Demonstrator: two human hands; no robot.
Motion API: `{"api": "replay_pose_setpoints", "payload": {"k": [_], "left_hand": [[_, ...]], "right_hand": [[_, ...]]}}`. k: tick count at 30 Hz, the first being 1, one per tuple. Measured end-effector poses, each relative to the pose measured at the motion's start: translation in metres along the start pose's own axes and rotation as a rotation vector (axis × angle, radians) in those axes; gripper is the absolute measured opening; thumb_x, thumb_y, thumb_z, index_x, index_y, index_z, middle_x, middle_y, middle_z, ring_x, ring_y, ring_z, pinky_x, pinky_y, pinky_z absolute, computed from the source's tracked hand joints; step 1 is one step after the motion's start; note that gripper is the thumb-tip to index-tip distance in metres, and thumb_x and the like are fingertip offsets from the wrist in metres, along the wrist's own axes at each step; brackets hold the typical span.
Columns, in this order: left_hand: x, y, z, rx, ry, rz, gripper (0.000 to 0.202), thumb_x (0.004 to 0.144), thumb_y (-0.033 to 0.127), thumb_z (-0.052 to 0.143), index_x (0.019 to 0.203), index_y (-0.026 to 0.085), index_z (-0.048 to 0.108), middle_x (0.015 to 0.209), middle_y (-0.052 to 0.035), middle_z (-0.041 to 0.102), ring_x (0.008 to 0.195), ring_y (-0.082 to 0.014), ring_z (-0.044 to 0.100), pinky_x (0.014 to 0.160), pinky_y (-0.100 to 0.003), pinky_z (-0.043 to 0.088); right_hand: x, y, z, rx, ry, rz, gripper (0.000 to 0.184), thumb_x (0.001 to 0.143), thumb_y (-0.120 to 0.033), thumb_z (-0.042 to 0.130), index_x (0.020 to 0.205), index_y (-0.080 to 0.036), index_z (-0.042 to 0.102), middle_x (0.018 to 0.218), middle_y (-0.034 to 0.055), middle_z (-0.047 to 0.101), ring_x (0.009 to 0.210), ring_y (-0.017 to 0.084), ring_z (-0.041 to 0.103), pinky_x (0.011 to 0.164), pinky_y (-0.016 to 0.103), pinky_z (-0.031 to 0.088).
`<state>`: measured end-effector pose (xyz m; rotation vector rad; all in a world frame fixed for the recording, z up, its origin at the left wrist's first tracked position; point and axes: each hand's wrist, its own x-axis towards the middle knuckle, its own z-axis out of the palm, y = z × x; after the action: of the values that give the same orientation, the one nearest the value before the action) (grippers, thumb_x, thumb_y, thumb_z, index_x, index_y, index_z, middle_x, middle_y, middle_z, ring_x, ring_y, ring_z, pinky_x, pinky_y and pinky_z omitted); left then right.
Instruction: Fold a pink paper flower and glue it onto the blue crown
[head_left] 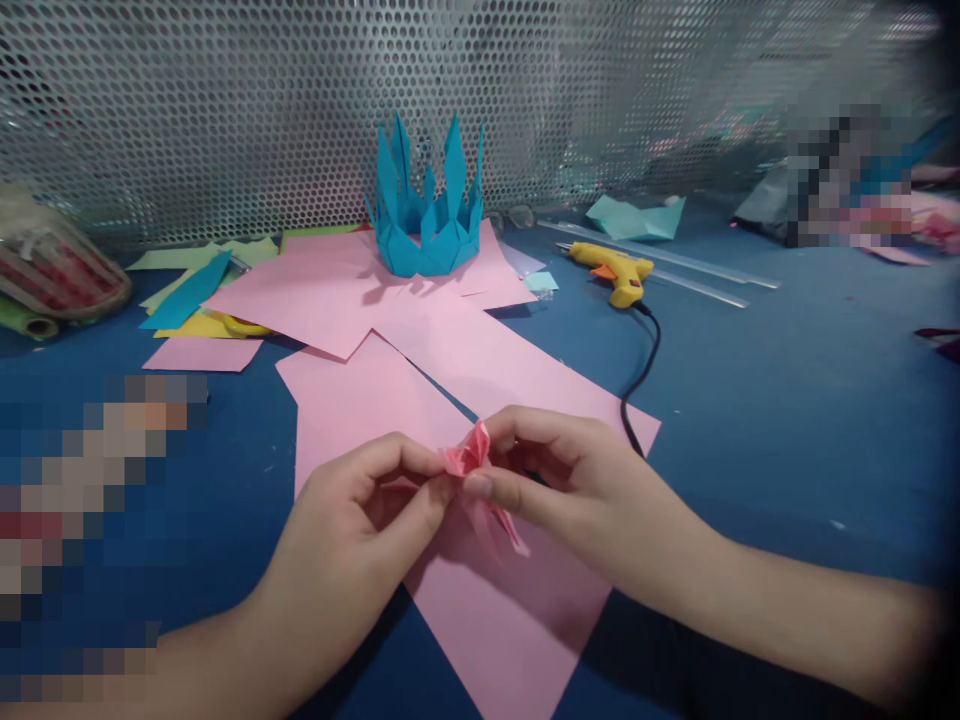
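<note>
A small folded pink paper (474, 456) is pinched between both hands, above the near pink sheets and in the middle of the scene. The left hand (351, 535) has its thumb and forefinger closed together on the paper's left edge, the forefinger arched and the wrist bent towards the right. The right hand (581, 475) grips the other side, thumb laid flat along the front and fingers curled behind; narrow ends of the folded paper hang below that thumb. The left forearm (214, 650) enters from the near left, the right forearm (795, 600) from the near right.

Under the hands, pink sheets (517, 625) overlap on the blue table (780, 410). Beyond them, a blue paper crown (431, 245) stands upright on more pink paper. To its right lies a yellow glue gun (615, 268), its black cord (651, 365) running nearer; clear sticks (705, 268) lie just beyond. A metal mesh (255, 110) rises behind everything.
</note>
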<state>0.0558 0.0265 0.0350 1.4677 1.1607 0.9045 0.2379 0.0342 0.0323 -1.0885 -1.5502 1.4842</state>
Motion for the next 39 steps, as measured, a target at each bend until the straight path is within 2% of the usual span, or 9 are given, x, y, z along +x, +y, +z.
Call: {"api": "replay_pose_setpoints", "payload": {"k": [3, 9, 16, 19, 23, 27, 32, 36, 39], "left_hand": [[-0.0006, -0.0002, -0.0027, -0.049, -0.028, -0.038, 0.013, 0.085, 0.029, 0.066, 0.075, 0.023, 0.072, 0.073, 0.0017, 0.076, 0.067, -0.0132, 0.069, 0.061, -0.019, 0.055], [0.0004, 0.0027, -0.0044, -0.071, -0.013, -0.043, 0.016, 0.082, 0.030, 0.068, 0.068, 0.022, 0.069, 0.067, 0.0023, 0.072, 0.062, -0.0128, 0.067, 0.059, -0.020, 0.054], [0.0046, 0.0033, -0.0043, -0.023, 0.014, 0.018, 0.018, 0.080, 0.028, 0.069, 0.064, 0.021, 0.067, 0.061, 0.0048, 0.065, 0.057, -0.0083, 0.059, 0.055, -0.015, 0.048], [0.0052, 0.0030, -0.0049, -0.027, 0.041, 0.025, 0.019, 0.081, 0.028, 0.069, 0.064, 0.021, 0.066, 0.059, 0.0054, 0.062, 0.055, -0.0074, 0.054, 0.053, -0.015, 0.046], [0.0052, 0.0017, -0.0060, -0.057, 0.055, -0.004, 0.019, 0.083, 0.030, 0.070, 0.066, 0.021, 0.067, 0.061, 0.0053, 0.063, 0.055, -0.0073, 0.054, 0.053, -0.015, 0.045], [0.0047, 0.0008, -0.0064, -0.111, 0.010, -0.026, 0.017, 0.083, 0.029, 0.070, 0.068, 0.021, 0.068, 0.061, 0.0057, 0.064, 0.055, -0.0067, 0.055, 0.053, -0.014, 0.045], [0.0054, 0.0009, -0.0056, -0.124, 0.003, -0.018, 0.014, 0.084, 0.027, 0.070, 0.070, 0.022, 0.069, 0.063, 0.0070, 0.065, 0.055, -0.0056, 0.055, 0.053, -0.012, 0.047], [0.0035, -0.0002, -0.0044, -0.091, 0.024, -0.016, 0.012, 0.083, 0.027, 0.070, 0.073, 0.023, 0.068, 0.065, 0.0070, 0.066, 0.057, -0.0057, 0.059, 0.055, -0.012, 0.049], [0.0002, -0.0007, -0.0027, -0.143, -0.038, -0.058, 0.009, 0.083, 0.031, 0.070, 0.080, 0.025, 0.064, 0.063, 0.0082, 0.064, 0.051, -0.0079, 0.061, 0.051, -0.016, 0.052]], "right_hand": [[-0.0001, -0.0046, -0.0008, 0.052, -0.036, 0.031, 0.027, 0.083, -0.041, 0.075, 0.078, -0.019, 0.061, 0.065, -0.0019, 0.062, 0.054, 0.011, 0.056, 0.051, 0.023, 0.047], [-0.0008, -0.0055, 0.0028, 0.102, -0.004, 0.058, 0.029, 0.073, -0.038, 0.084, 0.077, -0.019, 0.063, 0.072, -0.0002, 0.066, 0.062, 0.013, 0.061, 0.052, 0.023, 0.051], [-0.0018, -0.0037, 0.0046, 0.297, -0.006, 0.109, 0.033, 0.060, -0.025, 0.092, 0.076, -0.018, 0.064, 0.071, -0.0026, 0.067, 0.065, 0.013, 0.067, 0.061, 0.022, 0.057], [-0.0006, -0.0057, 0.0024, 0.350, -0.021, 0.096, 0.026, 0.063, -0.018, 0.090, 0.077, -0.018, 0.068, 0.071, -0.0044, 0.068, 0.066, 0.009, 0.067, 0.065, 0.018, 0.056], [0.0015, -0.0070, -0.0021, 0.223, -0.008, 0.030, 0.009, 0.075, -0.016, 0.081, 0.075, -0.020, 0.072, 0.073, -0.0044, 0.070, 0.071, 0.009, 0.066, 0.071, 0.016, 0.055], [0.0010, -0.0061, -0.0040, 0.103, 0.025, 0.018, 0.003, 0.079, -0.019, 0.075, 0.076, -0.020, 0.074, 0.070, -0.0031, 0.069, 0.065, 0.009, 0.063, 0.063, 0.017, 0.054], [-0.0009, -0.0089, -0.0032, 0.021, 0.069, 0.041, 0.013, 0.075, -0.029, 0.080, 0.074, -0.018, 0.073, 0.067, -0.0011, 0.069, 0.061, 0.011, 0.061, 0.054, 0.018, 0.051], [-0.0021, -0.0101, -0.0023, -0.075, 0.110, 0.014, 0.011, 0.079, -0.029, 0.074, 0.074, -0.020, 0.073, 0.069, -0.0001, 0.071, 0.061, 0.012, 0.063, 0.053, 0.020, 0.051], [-0.0032, -0.0087, -0.0005, -0.132, 0.126, -0.031, 0.012, 0.082, -0.029, 0.069, 0.074, -0.021, 0.072, 0.070, -0.0002, 0.073, 0.060, 0.013, 0.062, 0.052, 0.020, 0.050]]}}
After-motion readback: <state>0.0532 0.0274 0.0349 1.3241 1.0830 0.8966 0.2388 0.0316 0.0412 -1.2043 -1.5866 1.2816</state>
